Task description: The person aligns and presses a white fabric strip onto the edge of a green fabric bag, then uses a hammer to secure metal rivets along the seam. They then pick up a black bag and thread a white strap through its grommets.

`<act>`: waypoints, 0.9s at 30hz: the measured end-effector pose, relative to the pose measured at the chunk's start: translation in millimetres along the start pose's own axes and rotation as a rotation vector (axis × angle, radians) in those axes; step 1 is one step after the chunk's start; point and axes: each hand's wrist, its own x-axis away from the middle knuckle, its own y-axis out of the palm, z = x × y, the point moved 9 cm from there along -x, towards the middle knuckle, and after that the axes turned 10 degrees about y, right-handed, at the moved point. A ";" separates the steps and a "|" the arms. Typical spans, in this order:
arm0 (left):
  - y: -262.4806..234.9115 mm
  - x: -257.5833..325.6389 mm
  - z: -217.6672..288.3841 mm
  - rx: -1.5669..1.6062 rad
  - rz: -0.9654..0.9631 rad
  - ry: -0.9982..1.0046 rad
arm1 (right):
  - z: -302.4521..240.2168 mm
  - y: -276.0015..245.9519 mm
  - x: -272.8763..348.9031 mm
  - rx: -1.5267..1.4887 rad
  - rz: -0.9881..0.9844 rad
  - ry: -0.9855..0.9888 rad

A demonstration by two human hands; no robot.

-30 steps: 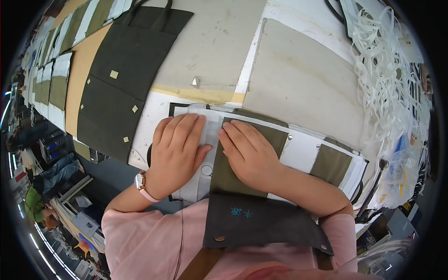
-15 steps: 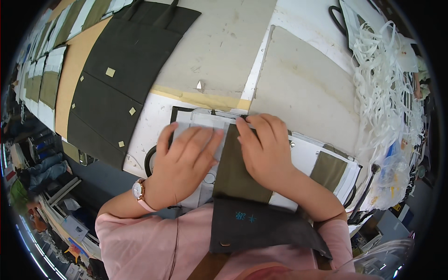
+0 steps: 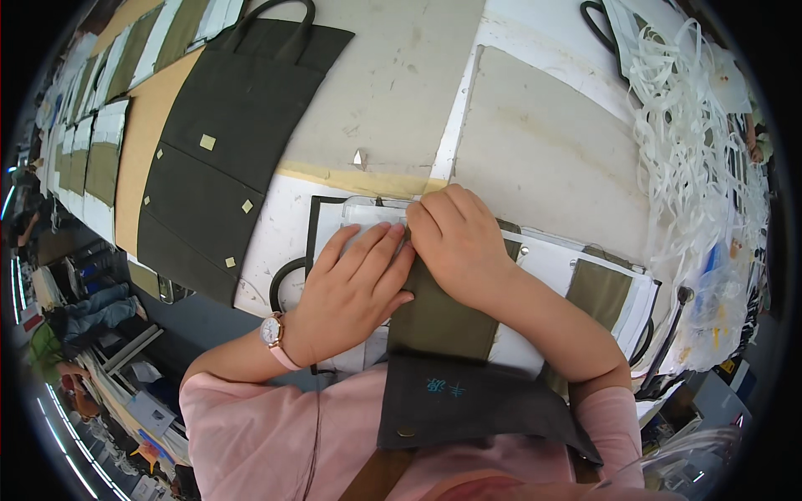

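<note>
Under both my hands lies a bag with olive bands (image 3: 443, 313), white lining and dark handle loops at its sides. My left hand (image 3: 355, 280) is laid flat on a greyish translucent sheet (image 3: 372, 215) on the bag, fingers stretched and close together. My right hand (image 3: 459, 242) is closed, its fingers bent down by the sheet's right end near the bag's far edge. The fingertips of the right hand nearly meet those of the left. What they pinch, if anything, is hidden.
At the left lies a dark bag (image 3: 225, 108) with handles and small pale squares. Beyond it are several olive and white panels (image 3: 104, 154). A tangle of white strips (image 3: 681, 125) hangs at the right above a clear plastic bag (image 3: 710, 317). Grey boards (image 3: 543, 142) cover the table's far part.
My right hand has moved slightly left and its fingers have curled in. My left hand has flattened on the sheet, fingers drawn closer together. The whole view has shifted a little.
</note>
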 end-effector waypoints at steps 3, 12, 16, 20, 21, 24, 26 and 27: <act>-0.5 1.6 -3.2 -0.027 -0.008 -0.040 | 4.1 -2.4 0.4 -0.028 0.017 0.017; -8.0 13.1 -8.9 -0.118 0.149 -0.138 | 27.7 -2.1 -2.8 -0.159 -0.125 0.331; -12.5 16.7 -4.1 -0.155 0.139 -0.116 | 37.1 5.1 -3.9 -0.255 -0.206 0.401; -5.1 9.1 -2.8 -0.126 0.141 -0.137 | 43.0 2.2 -0.1 -0.238 -0.257 0.373; -2.8 6.7 -1.1 -0.117 0.163 -0.136 | 44.0 1.2 1.5 -0.208 -0.276 0.376; 3.7 -0.9 8.8 -0.107 0.213 -0.084 | 49.0 1.0 6.3 -0.066 -0.387 0.416; 3.6 -1.6 12.6 -0.115 0.228 -0.052 | 43.9 1.3 3.1 -0.025 -0.387 0.412; 3.5 -1.1 13.8 -0.121 0.216 -0.035 | 38.9 -0.1 -0.5 -0.040 -0.345 0.392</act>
